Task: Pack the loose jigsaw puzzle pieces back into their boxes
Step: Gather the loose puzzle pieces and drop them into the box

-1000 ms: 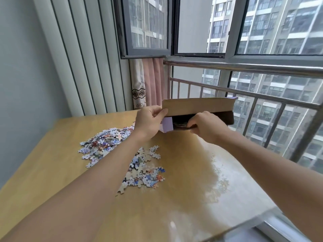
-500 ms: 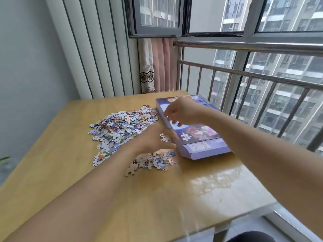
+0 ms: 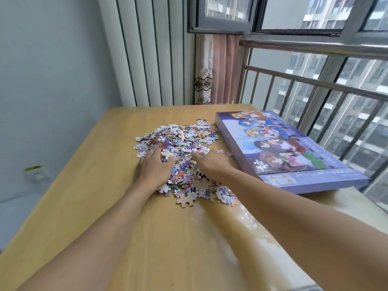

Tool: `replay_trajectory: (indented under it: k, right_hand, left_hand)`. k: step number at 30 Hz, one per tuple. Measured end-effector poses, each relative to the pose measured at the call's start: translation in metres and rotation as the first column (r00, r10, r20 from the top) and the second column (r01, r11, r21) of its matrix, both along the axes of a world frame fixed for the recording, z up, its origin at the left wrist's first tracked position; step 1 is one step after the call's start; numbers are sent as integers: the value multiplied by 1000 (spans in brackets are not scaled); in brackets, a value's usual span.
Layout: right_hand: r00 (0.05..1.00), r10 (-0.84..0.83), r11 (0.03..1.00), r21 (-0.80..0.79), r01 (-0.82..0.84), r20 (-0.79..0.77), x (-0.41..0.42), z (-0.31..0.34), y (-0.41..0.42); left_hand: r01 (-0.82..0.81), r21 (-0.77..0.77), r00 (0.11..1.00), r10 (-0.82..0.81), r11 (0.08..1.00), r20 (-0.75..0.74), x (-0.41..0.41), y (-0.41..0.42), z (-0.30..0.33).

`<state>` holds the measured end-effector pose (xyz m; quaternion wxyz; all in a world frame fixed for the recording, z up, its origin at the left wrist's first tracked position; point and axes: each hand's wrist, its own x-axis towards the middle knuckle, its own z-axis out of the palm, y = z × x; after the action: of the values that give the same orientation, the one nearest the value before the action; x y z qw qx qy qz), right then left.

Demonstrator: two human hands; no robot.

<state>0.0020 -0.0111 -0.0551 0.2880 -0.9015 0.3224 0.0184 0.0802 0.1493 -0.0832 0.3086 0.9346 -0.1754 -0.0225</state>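
Both hands, left hand (image 3: 154,168) and right hand (image 3: 211,163), are resting spread-fingered on the colourful heap of loose cardboard jigsaw pieces (image 3: 180,148), with the flat purple cardboard puzzle box (image 3: 294,152) lying just right of the heap, nearer the right hand.

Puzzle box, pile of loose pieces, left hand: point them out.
puzzle box (image 3: 279,143), head view, printed lid.
pile of loose pieces (image 3: 184,139), head view, far part.
left hand (image 3: 154,168), head view, back.

It was a home, an enclosed high-rise apartment balcony. A wooden table (image 3: 88,206) stood against a metal safety railing (image 3: 315,85) at two o'clock, with neighbouring apartment towers (image 3: 357,131) beyond the glass, a pink curtain (image 3: 222,68) at twelve, and a wall socket (image 3: 36,174) at nine.
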Motion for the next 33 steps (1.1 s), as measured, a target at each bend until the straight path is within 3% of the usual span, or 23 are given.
replay_trajectory:
  k: [2, 5, 7, 10, 13, 16, 19, 21, 28, 33]
  right_hand:
    - [994, 58, 998, 26, -61, 92, 5, 4, 2]
    - [980, 48, 996, -78, -33, 193, 16, 18, -12]
    - [988, 23, 989, -145, 0, 152, 24, 21, -24]
    - [999, 8, 991, -133, -15, -54, 34, 15, -28]
    - [993, 107, 994, 4, -107, -49, 35, 23, -10]
    - [944, 319, 947, 59, -316, -77, 31, 34, 3]
    - [858, 457, 883, 8, -468, -234, 23, 46, 9]
    - [854, 463, 878, -6, -478, -236, 20, 48, 12]
    - [927, 371, 925, -61, -374, -46, 17, 40, 7]
    - [937, 311, 949, 2, -316, 159, 10, 32, -2]
  left_hand:
    - [11, -95, 999, -7, 995, 34, 4, 4, -3]
    - [-12, -219, 998, 25, 976, 57, 12, 12, -4]
    - [9, -296, 999, 7, 955, 52, 18, 18, -6]
    - [19, -366, 1000, -9, 930, 28, 28, 24, -6]
    - [-9, -435, 1000, 9, 901, -2, 33, 25, -2]
    - [-65, -517, 998, 53, 853, -37, 33, 24, -1]
    - [-45, -510, 999, 36, 859, -29, 30, 25, 0]
    - [-32, -496, 999, 26, 868, -18, 26, 25, 1]
    - [98, -385, 992, -57, 918, 115, 3, 22, -5]
    - [169, -363, 981, -119, 916, 156, -4, 25, 0]
